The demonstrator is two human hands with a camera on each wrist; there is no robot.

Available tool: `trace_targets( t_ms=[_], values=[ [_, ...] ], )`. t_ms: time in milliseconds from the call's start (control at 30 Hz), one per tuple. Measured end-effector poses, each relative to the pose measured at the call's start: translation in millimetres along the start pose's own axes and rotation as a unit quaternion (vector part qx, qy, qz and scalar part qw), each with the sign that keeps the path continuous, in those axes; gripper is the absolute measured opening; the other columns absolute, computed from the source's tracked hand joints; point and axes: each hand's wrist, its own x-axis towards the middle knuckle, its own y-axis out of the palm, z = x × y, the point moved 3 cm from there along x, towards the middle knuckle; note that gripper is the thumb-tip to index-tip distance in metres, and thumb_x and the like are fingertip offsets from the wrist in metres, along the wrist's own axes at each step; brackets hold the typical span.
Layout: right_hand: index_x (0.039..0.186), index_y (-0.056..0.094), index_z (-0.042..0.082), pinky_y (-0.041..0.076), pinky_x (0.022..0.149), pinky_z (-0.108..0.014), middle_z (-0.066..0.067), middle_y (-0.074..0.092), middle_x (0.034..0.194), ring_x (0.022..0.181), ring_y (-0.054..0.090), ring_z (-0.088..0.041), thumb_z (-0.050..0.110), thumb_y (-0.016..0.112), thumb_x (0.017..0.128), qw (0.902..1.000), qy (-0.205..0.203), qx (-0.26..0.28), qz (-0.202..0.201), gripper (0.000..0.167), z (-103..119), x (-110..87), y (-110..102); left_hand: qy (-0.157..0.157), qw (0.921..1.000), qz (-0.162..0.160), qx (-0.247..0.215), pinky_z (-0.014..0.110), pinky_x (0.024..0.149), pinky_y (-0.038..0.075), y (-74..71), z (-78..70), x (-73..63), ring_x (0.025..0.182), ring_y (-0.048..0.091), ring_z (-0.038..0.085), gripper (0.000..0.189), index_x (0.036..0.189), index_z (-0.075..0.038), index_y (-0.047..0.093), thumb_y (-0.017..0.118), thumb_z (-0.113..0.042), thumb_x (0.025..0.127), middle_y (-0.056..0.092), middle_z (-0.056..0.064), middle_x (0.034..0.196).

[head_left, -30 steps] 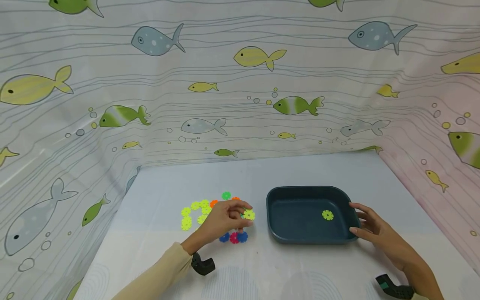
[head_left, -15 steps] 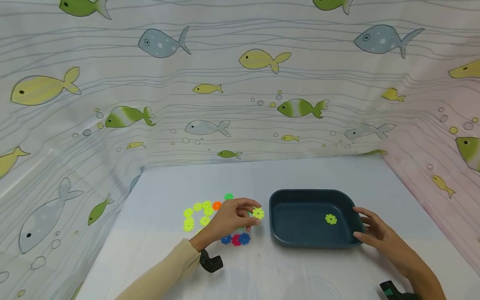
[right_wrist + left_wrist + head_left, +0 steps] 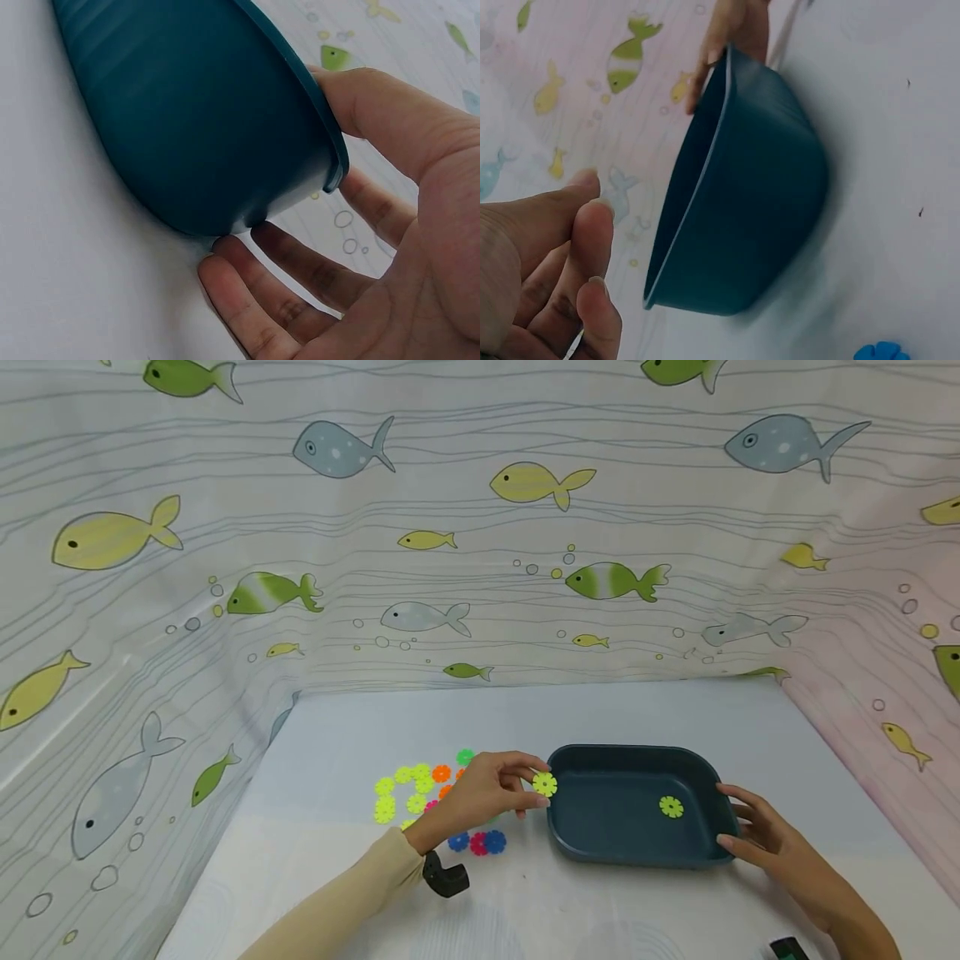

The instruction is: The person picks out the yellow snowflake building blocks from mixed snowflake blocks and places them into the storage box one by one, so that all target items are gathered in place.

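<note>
Between the fingertips and thumb of my left hand (image 3: 483,793) is a yellow-green flower-shaped plastic disc (image 3: 544,784), held up at the left rim of a dark teal tub (image 3: 607,818). The left wrist view shows these fingers (image 3: 592,232) beside the tub's outer wall, with the disc hidden. My right hand (image 3: 780,847) holds the tub's right end. In the right wrist view its thumb (image 3: 367,97) lies at the rim, and other fingertips touch the outer wall lower down. One yellow-green disc (image 3: 671,807) lies on the tub's floor.
Left of the tub, several loose flower discs lie on the white table: yellow-green ones (image 3: 385,810), orange (image 3: 442,773), green (image 3: 466,757), blue (image 3: 495,842) and pink (image 3: 478,843). My left forearm covers part of them. A fish-patterned curtain (image 3: 450,568) encloses the back and sides.
My left hand has carried the pinched disc rightward from above the loose discs to the tub's left rim. My right hand keeps its place at the tub's right end. The head view has shifted slightly.
</note>
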Motion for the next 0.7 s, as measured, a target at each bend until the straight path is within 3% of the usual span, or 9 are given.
trace_targets(
  t_ms=[133,400,567,700],
  values=[
    [0.165,0.013,0.035,0.037,0.098,-0.073,-0.025,0.015,0.162,0.141,0.021,-0.057,0.027,0.06,0.106,0.9999,0.012,0.0,0.0,0.076,0,0.8,1,0.016,0.9998,0.01,-0.001,0.063,0.073,0.055,5.8,-6.9,5.8,0.068,0.071,0.032,0.038,0.123,-0.022,0.072,0.085,-0.025,0.088,0.075,0.0,0.102],
    [0.165,0.014,0.034,0.044,0.096,-0.062,-0.026,0.018,0.161,0.139,0.029,-0.052,0.029,0.063,0.105,0.9997,0.023,-0.005,-0.008,0.077,0,-0.4,3,0.04,0.9987,0.032,0.002,0.055,0.07,0.057,19.9,-12.4,19.4,0.067,0.069,0.041,0.036,0.12,-0.02,0.071,0.085,-0.023,0.088,0.074,-0.002,0.101],
    [0.165,0.014,0.033,0.045,0.096,-0.062,-0.026,0.018,0.161,0.139,0.029,-0.053,0.028,0.063,0.105,0.9998,0.017,-0.007,-0.009,0.078,1,-0.1,3,0.053,0.9979,0.037,0.002,0.04,0.067,0.06,26.9,-16.8,28.1,0.063,0.07,0.031,0.035,0.119,-0.018,0.072,0.085,-0.021,0.087,0.074,-0.003,0.1],
    [0.165,0.014,0.033,0.044,0.096,-0.063,-0.027,0.017,0.161,0.139,0.027,-0.055,0.028,0.063,0.105,0.9998,0.016,-0.006,-0.007,0.077,2,0.3,2,0.055,0.9976,0.038,0.016,0.036,0.066,0.06,32.4,-19.7,34.7,0.062,0.07,0.024,0.035,0.119,-0.02,0.072,0.085,-0.024,0.087,0.074,-0.005,0.099]
  ],
)
